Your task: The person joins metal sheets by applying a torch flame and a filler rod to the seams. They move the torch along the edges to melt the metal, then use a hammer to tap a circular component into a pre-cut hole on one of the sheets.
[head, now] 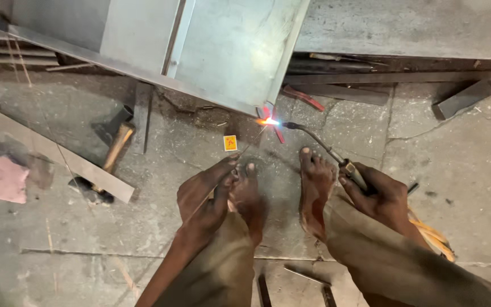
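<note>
The right hand [383, 196] is wrapped tight around the handle of a gas torch [322, 146], whose thin curved neck runs up and left from the fist to a bright flame [269, 121] burning at the lower corner of a tilted sheet-metal box [223, 51]. The left hand [206, 196] pinches a thin filler rod [245, 149] between thumb and fingers; the rod slants up and right from the pinch, its tip meeting the flame. Both hands sit low on the concrete floor [200, 142], the left one lying over the toes of the left foot [248, 196], the right one just beside the right foot [313, 187]. A small yellow matchbox [230, 142] lies on the floor between the left hand and the box corner, just beside the rod. Red strips [302, 98] lie under the box edge near the flame. Well to the left, a hammer [116, 142] rests against a flat metal bar [52, 150], and yellow hose [433, 236] trails behind the right wrist.
</note>
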